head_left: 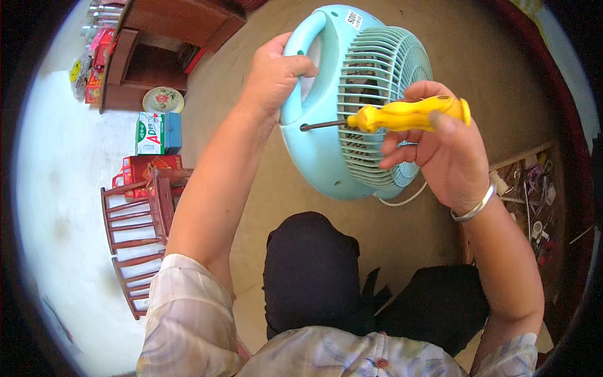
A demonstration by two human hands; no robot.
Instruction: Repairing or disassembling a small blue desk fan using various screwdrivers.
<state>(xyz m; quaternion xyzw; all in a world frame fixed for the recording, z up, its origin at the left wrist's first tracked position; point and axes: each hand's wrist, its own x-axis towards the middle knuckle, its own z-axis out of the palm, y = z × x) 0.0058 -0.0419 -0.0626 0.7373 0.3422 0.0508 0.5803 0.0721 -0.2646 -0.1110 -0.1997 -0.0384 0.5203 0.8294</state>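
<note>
A light blue electric fan (320, 160) with a round slatted grille is held up in front of me. My left hand (269, 78) wraps round its curved carrying handle at the upper left. In my right hand (446, 144) is a screwdriver (402, 116) with a yellow handle, gripped between thumb and fingers. Its dark shaft runs leftward past the grille, and the tip sits in a small hole in the fan housing, just below the handle's end. Whether a screw is in that hole is hidden. A white cord hangs under the grille.
A wooden drawer (502, 173) of loose tools and small parts lies at the right. Along the left wall stand a reddish wooden chair (135, 242), a red box (151, 166), a blue, white and green carton (157, 133), a flowered plate (163, 99) and a brown wooden cabinet (135, 69).
</note>
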